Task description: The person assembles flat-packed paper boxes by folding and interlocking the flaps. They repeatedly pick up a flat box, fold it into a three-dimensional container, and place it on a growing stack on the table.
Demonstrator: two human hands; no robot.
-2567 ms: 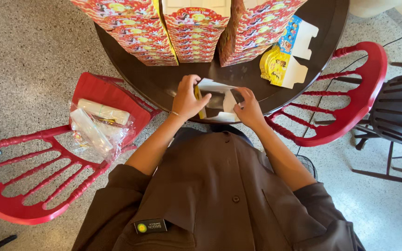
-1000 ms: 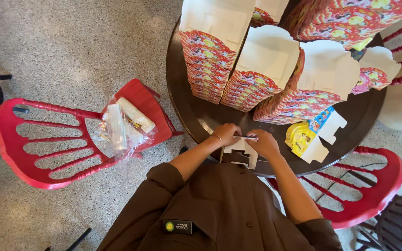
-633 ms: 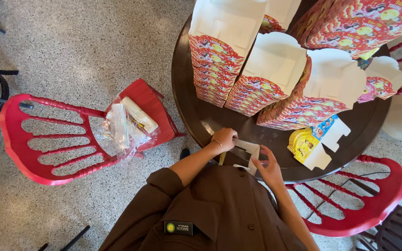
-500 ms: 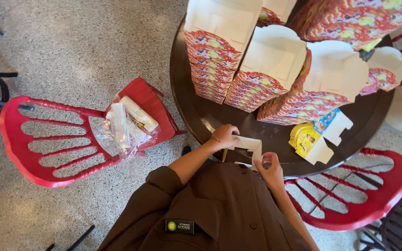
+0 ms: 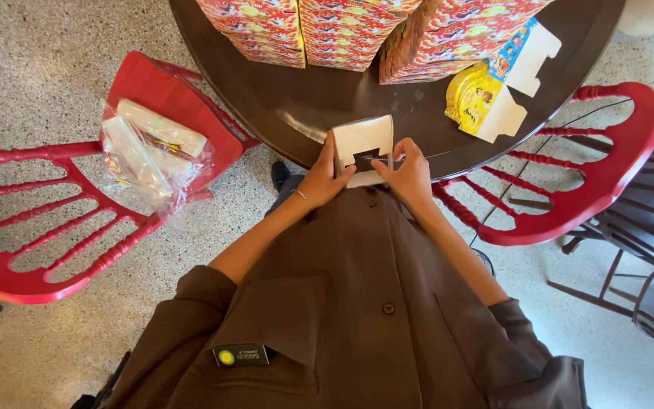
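bright, even daylight — soft glare on the dark table (image 5: 327,98), sharp focus, edges bowed wide.

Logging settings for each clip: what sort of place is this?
Probably a fast-food or cafe dining area: a round dark table, red spindle-back chairs on speckled flooring, and stacks of colourful printed cartons, one being folded.

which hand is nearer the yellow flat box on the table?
Right. The right hand grips the white box's right edge, just below-left of the yellow flat box. The left hand holds the opposite edge, farther away.
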